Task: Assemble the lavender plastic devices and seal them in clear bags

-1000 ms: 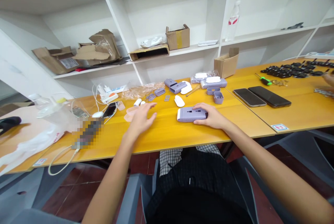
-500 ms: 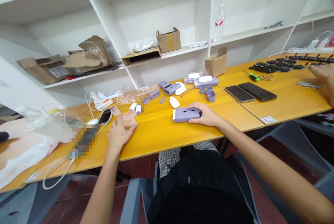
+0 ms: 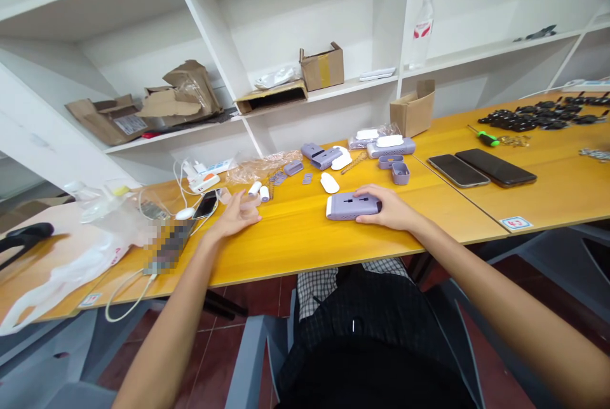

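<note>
My right hand (image 3: 384,207) is wrapped around the right end of a lilac plastic casing (image 3: 347,207), which lies flat on the table. The casing has a white left end and two dark slots on top. On the left, my left hand (image 3: 232,217) rests with thumb and fingers apart beside translucent, pinkish plastic pieces (image 3: 250,203), its fingertips partly covering them. Just behind them sit two white cylinders (image 3: 259,190). A white oval cover (image 3: 329,183) lies behind the casing. Farther back are lilac shells (image 3: 320,155), small lilac cups (image 3: 401,173) and a coil spring (image 3: 353,163).
Two phones (image 3: 495,166), a green screwdriver (image 3: 488,138) and many black parts (image 3: 534,118) lie on the right. At left are a power strip (image 3: 204,183), cables and a plastic bag (image 3: 71,272). Shelves with cardboard boxes (image 3: 323,70) stand behind the table.
The view has swung left, and another person's hand at the far right has gone out of sight. My left hand has moved slightly farther over the translucent pieces; my right hand stays on the casing.
</note>
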`<state>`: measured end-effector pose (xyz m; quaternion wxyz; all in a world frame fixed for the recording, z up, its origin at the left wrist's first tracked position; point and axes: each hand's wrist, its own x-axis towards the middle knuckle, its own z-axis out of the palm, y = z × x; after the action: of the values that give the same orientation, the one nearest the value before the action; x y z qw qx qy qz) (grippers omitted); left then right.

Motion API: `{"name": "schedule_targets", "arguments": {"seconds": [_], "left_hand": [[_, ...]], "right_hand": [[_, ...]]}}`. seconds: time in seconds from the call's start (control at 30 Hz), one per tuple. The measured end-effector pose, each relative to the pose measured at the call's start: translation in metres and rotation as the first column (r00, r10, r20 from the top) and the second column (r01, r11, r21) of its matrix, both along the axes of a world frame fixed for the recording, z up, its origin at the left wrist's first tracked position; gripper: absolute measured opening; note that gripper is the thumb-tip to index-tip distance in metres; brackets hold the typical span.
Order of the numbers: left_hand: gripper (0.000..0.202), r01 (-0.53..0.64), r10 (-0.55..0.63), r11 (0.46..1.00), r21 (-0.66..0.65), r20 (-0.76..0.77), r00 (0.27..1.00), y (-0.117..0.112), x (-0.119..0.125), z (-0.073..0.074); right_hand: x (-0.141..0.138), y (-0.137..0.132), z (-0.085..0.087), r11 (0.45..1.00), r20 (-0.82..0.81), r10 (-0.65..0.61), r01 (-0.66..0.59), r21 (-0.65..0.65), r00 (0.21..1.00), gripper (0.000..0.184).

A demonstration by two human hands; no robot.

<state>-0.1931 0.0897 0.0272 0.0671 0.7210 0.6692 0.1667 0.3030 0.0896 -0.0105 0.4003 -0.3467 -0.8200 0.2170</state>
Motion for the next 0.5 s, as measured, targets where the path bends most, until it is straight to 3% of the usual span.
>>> {"name": "schedule_targets", "arguments": {"seconds": [0.07,0.13,0.23,0.33,0.4,0.5], "left_hand": [[0.113,0.047,-0.047,0.999,0.003,-0.005,0.999,0.012,-0.009,0.003],[0.099,0.055,-0.055,0.995,0.086,-0.010,0.998,0.024,-0.018,0.008],[0.070,-0.116,0.117,0.967,0.227,0.010,0.993,0.040,-0.033,0.014],[0.065,-0.330,0.340,0.937,0.112,-0.094,0.936,0.050,-0.047,0.016],[0.064,-0.366,0.364,0.930,0.033,-0.213,0.907,0.050,-0.053,0.016],[0.054,-0.338,0.332,0.941,0.032,-0.292,0.897,0.041,-0.055,0.013]], "right_hand": [[0.000,0.000,0.000,1.000,0.005,-0.003,0.003,0.002,1.000,0.049],[0.000,0.000,0.000,1.000,0.011,-0.005,0.005,0.005,1.000,0.049],[0.000,0.000,0.000,1.000,0.017,-0.003,0.003,0.011,1.000,0.048],[0.000,0.000,0.000,1.000,0.020,-0.009,0.009,0.007,1.000,0.048],[0.000,0.000,0.000,1.000,0.021,-0.010,0.010,-0.001,1.000,0.048],[0.000,0.001,0.001,1.000,0.019,-0.004,0.004,-0.007,1.000,0.048]]}}
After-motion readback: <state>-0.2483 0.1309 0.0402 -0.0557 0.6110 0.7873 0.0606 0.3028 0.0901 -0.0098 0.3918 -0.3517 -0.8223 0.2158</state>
